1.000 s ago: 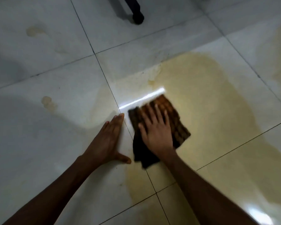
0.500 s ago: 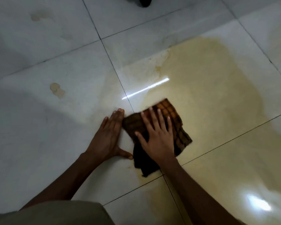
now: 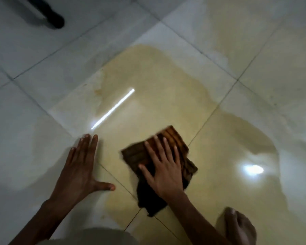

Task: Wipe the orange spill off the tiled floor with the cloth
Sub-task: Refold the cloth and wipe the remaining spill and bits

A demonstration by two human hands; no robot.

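Note:
A wide orange-yellow spill [image 3: 154, 82] covers the white tiled floor [image 3: 34, 112] from the middle to the right and near edge. A dark brown checked cloth [image 3: 171, 137] lies flat in the spill near a tile joint. My right hand [image 3: 163, 168] presses flat on the cloth with fingers spread, covering its middle. My left hand [image 3: 79, 168] rests flat on the wet tile to the left of the cloth, fingers together and thumb out, holding nothing.
A black furniture leg [image 3: 56, 22] stands on the floor at the top left. My bare foot [image 3: 239, 227] rests in the spill at the bottom right. Light reflections glare on the wet tiles. A pale trouser knee [image 3: 99, 236] shows at the bottom edge.
My right hand has slid the cloth to the right, away from my left hand, which stays planted. The view has swung, bringing my foot and more spill into sight.

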